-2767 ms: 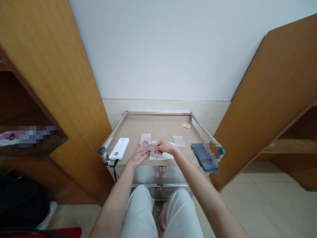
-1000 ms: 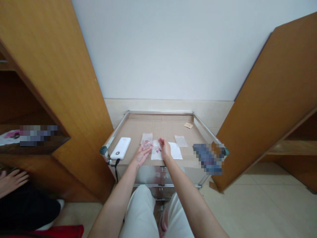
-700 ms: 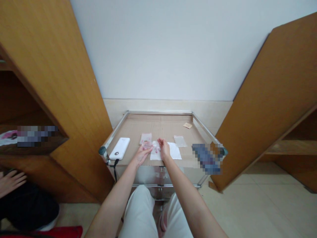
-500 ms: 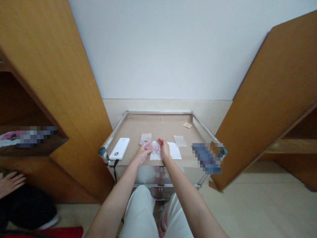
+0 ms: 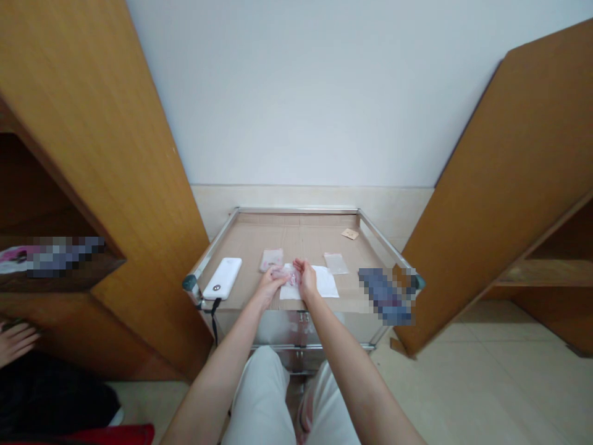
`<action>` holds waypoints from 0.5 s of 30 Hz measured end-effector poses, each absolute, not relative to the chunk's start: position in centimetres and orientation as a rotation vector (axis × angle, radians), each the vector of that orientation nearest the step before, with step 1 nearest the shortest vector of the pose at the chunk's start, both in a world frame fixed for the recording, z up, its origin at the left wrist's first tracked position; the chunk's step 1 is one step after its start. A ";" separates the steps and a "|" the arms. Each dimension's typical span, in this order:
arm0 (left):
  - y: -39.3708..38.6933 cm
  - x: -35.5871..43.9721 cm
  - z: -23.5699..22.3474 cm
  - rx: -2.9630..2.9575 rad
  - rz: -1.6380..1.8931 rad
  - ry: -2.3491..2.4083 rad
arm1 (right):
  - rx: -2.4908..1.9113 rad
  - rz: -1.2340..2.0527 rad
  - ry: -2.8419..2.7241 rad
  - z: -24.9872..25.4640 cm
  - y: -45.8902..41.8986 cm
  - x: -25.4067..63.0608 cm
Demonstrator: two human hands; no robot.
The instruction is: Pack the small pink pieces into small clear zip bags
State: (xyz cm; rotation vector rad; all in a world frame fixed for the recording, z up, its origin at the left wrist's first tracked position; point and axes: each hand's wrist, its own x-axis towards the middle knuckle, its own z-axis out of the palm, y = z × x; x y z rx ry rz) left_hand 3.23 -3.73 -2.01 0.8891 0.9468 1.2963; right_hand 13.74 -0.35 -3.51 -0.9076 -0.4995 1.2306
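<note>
My left hand [image 5: 267, 286] and my right hand [image 5: 306, 279] meet over the front of a metal cart's cardboard-lined top [image 5: 296, 238]. Between their fingertips is a small clear bag [image 5: 288, 274] with pink bits inside. My left fingers pinch its left side. My right fingers curl against its right side. The bag hovers just above a white sheet of paper [image 5: 325, 283]. A second small bag with pink contents [image 5: 272, 258] lies flat just behind my left hand.
A white power bank [image 5: 223, 278] with a black strap lies at the cart's left. An empty clear bag [image 5: 336, 262], a brown tag [image 5: 349, 233] and a blurred dark object [image 5: 384, 295] lie to the right. Wooden cabinet doors flank the cart. Another person's hand [image 5: 13, 341] shows at far left.
My right hand came off the paper and closed in on the bag with my left hand. The other person's hand at far left drew back a little.
</note>
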 end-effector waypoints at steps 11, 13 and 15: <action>-4.0 3.3 -1.2 0.925 1.323 0.961 | -0.840 1.255 -0.455 -3.6 -0.4 14.1; -4.1 3.4 -0.9 0.935 1.335 0.954 | -0.825 1.262 -0.434 -3.5 -0.4 14.2; -4.2 3.5 -0.6 0.932 1.330 0.934 | -0.823 1.265 -0.427 -3.5 -0.5 14.2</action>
